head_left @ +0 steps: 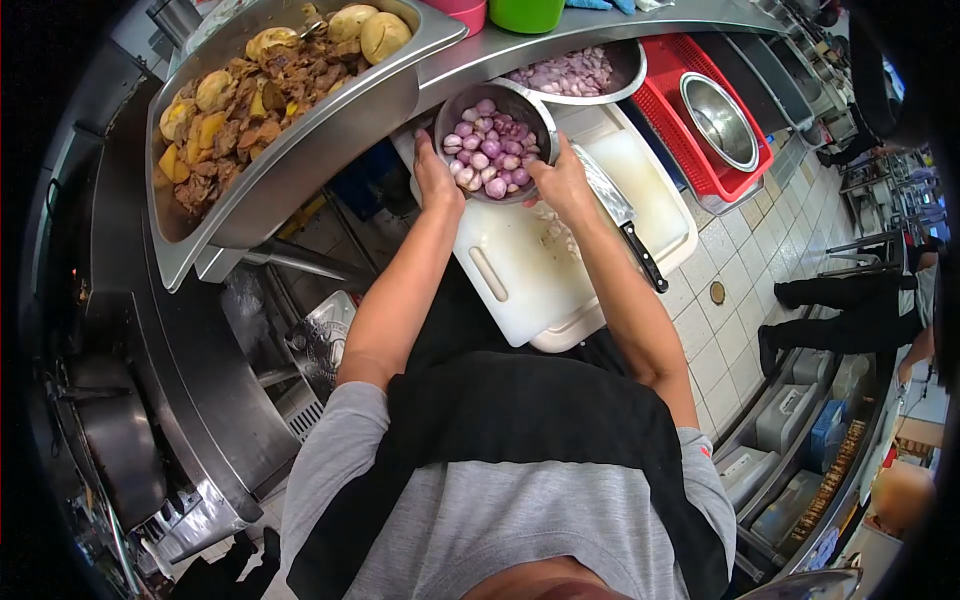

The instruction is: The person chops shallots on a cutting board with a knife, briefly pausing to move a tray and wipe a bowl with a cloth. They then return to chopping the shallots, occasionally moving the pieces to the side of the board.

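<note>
Both my hands grip a round metal bowl (545, 118) of peeled shallots (490, 152), one at each side. My left hand (437, 175) is wrapped against its left wall, and my right hand (563, 183) holds its lower right rim. Beneath the bowl lies a white cutting board (510, 290) with a few shallot scraps (556, 232) on it. A knife (622, 215) with a black handle rests on the board, to the right of my right forearm. Just behind, a larger metal bowl (632, 75) contains chopped shallots (565, 75).
A deep steel pan (300, 150) of cooked meat and potato-like chunks stands at upper left. At right, a red basket (725, 180) carries an empty metal bowl (718, 120). Green (526, 14) and pink (463, 14) containers stand behind. Another person (850, 320) is at far right.
</note>
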Available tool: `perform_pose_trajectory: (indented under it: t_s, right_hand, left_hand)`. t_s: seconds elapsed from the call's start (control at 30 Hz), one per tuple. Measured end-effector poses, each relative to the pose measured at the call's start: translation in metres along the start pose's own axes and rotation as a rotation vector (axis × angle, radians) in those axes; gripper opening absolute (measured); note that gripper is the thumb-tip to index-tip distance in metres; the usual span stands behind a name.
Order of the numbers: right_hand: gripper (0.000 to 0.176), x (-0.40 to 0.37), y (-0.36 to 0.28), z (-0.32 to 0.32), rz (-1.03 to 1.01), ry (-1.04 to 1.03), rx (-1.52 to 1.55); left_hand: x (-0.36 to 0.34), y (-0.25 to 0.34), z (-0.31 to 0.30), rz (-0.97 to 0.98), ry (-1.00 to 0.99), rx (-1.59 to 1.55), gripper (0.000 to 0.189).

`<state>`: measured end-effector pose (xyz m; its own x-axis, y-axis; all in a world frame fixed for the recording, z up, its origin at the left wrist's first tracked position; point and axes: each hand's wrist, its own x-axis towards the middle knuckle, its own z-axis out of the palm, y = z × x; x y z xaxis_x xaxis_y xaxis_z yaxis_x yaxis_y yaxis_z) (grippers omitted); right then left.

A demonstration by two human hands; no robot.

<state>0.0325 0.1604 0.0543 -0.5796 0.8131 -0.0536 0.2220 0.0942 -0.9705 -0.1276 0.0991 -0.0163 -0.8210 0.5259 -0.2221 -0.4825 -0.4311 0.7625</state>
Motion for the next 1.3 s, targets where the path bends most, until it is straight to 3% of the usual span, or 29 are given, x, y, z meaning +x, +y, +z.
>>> perform_pose_trajectory:
  t_s: [0.03,0.17,0.23,0.4,0.47,0.57,0.73,0.93,1.0,1.07,1.13,1.3]
  right_hand:
    - [0.069,-0.003,-0.003,0.001,-0.009,0.029,-0.011]
    - [0.066,-0.016,-0.024,0.005,0.012,0.002,-0.082]
    - [0.074,-0.031,-0.033,0.01,0.01,0.014,-0.058]
    - [0.086,-0.055,-0.018,0.022,0.022,0.014,-0.008]
    - [0.086,-0.054,0.004,0.032,-0.21,0.159,-0.025]
    - [0.085,-0.051,0.023,0.037,-0.35,0.267,-0.113]
    - [0.084,-0.055,0.015,0.035,-0.257,0.225,0.04]
    - [0.082,-0.069,0.021,0.042,-0.108,0.189,0.358]
    - [0.081,-0.073,0.03,0.045,-0.273,0.242,0.281]
    - [0.08,-0.074,0.032,0.046,-0.303,0.246,0.248]
    - [0.08,-0.07,0.031,0.047,-0.529,0.394,-0.156]
    - [0.085,-0.062,0.032,0.042,-0.611,0.365,-0.312]
  left_hand:
    - [-0.007,0.001,0.004,0.013,0.028,-0.005,0.055]
    - [-0.017,0.001,0.009,0.107,-0.011,-0.008,0.052]
    - [-0.012,-0.007,0.002,0.217,-0.001,0.098,0.048]
    - [-0.029,0.002,0.012,0.216,-0.034,0.187,0.046]
    - [-0.03,0.003,0.019,0.256,-0.06,0.188,0.047]
    - [-0.006,-0.015,0.017,0.393,-0.063,0.261,0.05]
    - [-0.002,-0.018,0.012,0.501,-0.052,0.315,0.051]
    - [-0.041,-0.005,0.002,0.46,-0.026,0.345,0.049]
    - [-0.064,0.0,0.0,0.512,-0.034,0.469,0.051]
    - [-0.07,-0.009,-0.004,0.511,-0.096,0.528,0.056]
    - [-0.081,-0.012,0.009,0.585,-0.072,0.668,0.06]
    - [-0.059,-0.018,0.03,0.585,-0.021,0.535,0.062]
